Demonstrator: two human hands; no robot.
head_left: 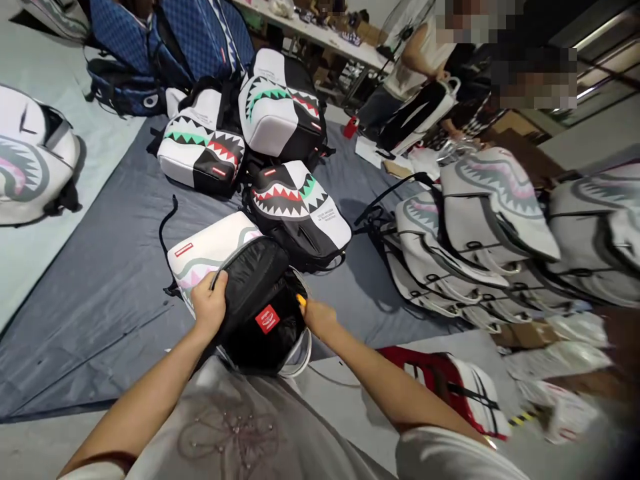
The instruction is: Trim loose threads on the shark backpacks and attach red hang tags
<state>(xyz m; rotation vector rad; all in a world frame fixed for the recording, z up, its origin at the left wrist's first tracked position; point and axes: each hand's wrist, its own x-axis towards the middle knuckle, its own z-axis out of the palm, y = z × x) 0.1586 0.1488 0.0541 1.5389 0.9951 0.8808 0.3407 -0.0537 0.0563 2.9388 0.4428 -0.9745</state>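
A white backpack [216, 245] with a pink-and-grey shark-mouth print lies unzipped against my body. Its black lining and a red label [267, 319] show inside. My left hand [209, 303] is closed on the edge of the backpack's opened front panel, thumb over the rim. At the right side of the opening, my right hand [320, 317] is closed around a small yellow object [301, 301]. Only its tip sticks out, so its kind is hidden. Just beyond sits a black-and-white backpack [300, 213] with red and green shark teeth.
Two more black-and-white backpacks [283, 103] stand farther back on the grey sheet [115, 267], near blue checkered backpacks [200, 40]. Grey backpacks [480, 233] are piled at right. A red-and-white bag [450, 383] lies at lower right. A person [410, 60] handles a bag behind.
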